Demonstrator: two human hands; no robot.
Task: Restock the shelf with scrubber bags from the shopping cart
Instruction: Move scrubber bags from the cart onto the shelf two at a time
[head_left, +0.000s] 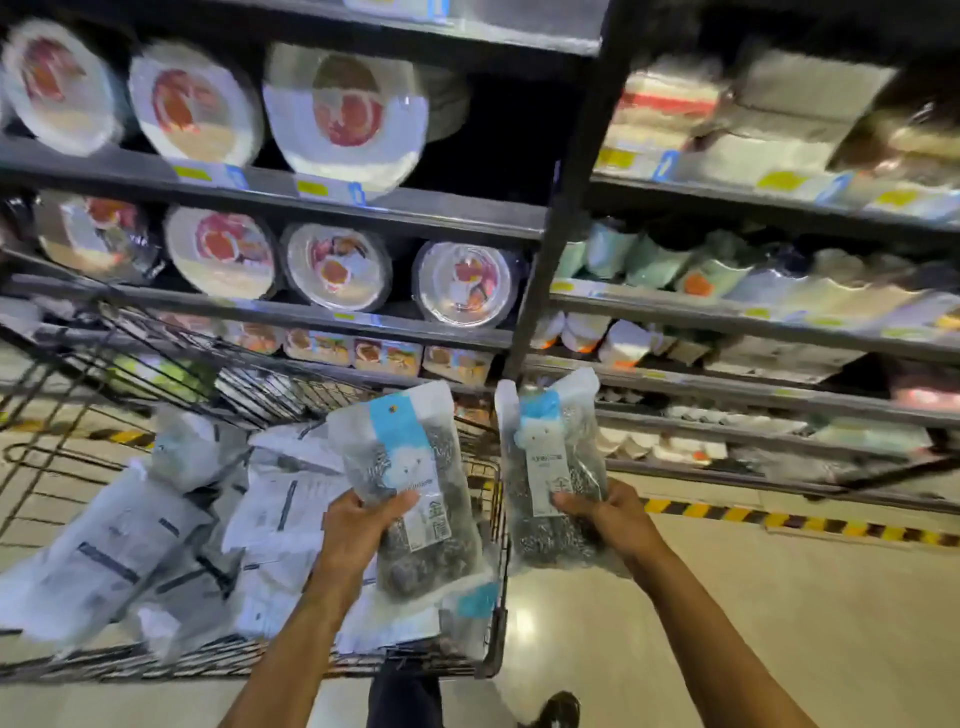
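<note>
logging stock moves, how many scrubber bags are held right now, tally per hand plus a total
left hand holds: 1, the left scrubber bag
right hand holds: 1, the right scrubber bag
total held: 2
bags in the shopping cart: too blurred to count

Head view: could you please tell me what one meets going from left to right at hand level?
White packets in the shopping cart → left hand → first scrubber bag → second scrubber bag → right hand → striped floor tape.
</note>
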